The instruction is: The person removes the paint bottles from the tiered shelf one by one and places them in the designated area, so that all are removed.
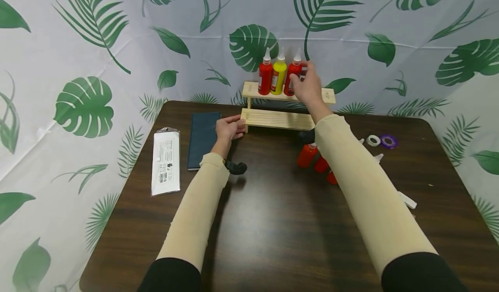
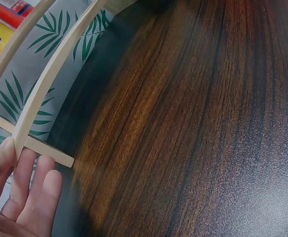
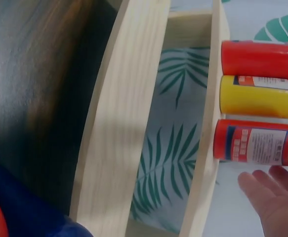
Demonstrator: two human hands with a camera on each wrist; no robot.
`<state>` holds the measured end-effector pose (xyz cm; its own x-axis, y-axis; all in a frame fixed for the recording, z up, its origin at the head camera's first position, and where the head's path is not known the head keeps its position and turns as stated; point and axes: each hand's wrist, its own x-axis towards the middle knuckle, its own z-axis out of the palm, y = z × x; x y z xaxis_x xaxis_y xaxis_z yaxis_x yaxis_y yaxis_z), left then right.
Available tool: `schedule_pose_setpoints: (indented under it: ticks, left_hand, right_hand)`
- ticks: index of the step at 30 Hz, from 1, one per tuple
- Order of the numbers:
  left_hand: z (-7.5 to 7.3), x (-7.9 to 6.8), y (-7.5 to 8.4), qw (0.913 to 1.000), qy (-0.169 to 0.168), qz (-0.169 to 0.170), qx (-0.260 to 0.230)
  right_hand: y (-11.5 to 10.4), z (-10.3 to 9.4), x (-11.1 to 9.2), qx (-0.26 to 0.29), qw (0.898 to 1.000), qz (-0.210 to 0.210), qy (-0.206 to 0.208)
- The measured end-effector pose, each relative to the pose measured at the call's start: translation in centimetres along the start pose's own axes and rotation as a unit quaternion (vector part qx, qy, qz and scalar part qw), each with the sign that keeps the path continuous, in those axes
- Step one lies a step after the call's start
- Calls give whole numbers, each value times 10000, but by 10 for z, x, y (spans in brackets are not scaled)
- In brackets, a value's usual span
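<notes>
My left hand (image 1: pixel 229 128) pinches the left end of the lower board of a two-tier wooden rack (image 1: pixel 277 118); in the left wrist view the thumb lies over the board (image 2: pixel 37 94) and the fingers are below. Three squeeze bottles with pointed white nozzles stand on the upper tier: a red one (image 1: pixel 265 77), a yellow one (image 1: pixel 278 77) and a second red one (image 1: pixel 290 83) on the right. My right hand (image 1: pixel 309 86) holds that right-hand bottle, thumb across its front. Its other fingers (image 3: pixel 265 190) sit beside the bottle in the right wrist view.
More red bottles (image 1: pixel 306 155) lie on the brown table (image 1: pixel 265 222), partly hidden by the right forearm. Farther right are white tape (image 1: pixel 373 141), purple tape (image 1: pixel 389 141) and a small white object (image 1: pixel 407 200). A dark blue notebook (image 1: pixel 199 140) and a white package (image 1: pixel 165 162) lie left.
</notes>
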<state>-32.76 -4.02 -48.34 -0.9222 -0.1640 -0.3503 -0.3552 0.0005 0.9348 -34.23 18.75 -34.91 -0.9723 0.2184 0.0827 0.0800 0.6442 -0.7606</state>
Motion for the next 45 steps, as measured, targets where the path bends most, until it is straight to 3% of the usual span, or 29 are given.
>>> schedule_pose_setpoints:
  ticks: [4,12,19,27,35,40,45]
  left_hand:
    - [0,0,0,10000,-17,15,15]
    - [0,-1,1,10000,36,-7,33]
    - [0,-2,-1,9999,72,-80,-2]
    - [-1,-1,-1,10000,16,-16,-16]
    - [-2,1,0,10000,17,-70,18]
    - [-1,2,0,10000,10,-81,23]
    - [0,0,0,10000,10,-78,4]
  right_hand:
    - [-1,-1,0,-13,9999,19,162]
    - [0,-7,-4,104,9998,172,46]
    - [-8,-31,-27,31,10000,-74,-8]
    - [-9,-89,-94,627,9968,-476,-164]
    - [29,-140,-178,488,9969,-614,91]
    - [67,-152,-222,480,9932,-1005,325]
    - [108,-145,-254,537,9914,-1102,465]
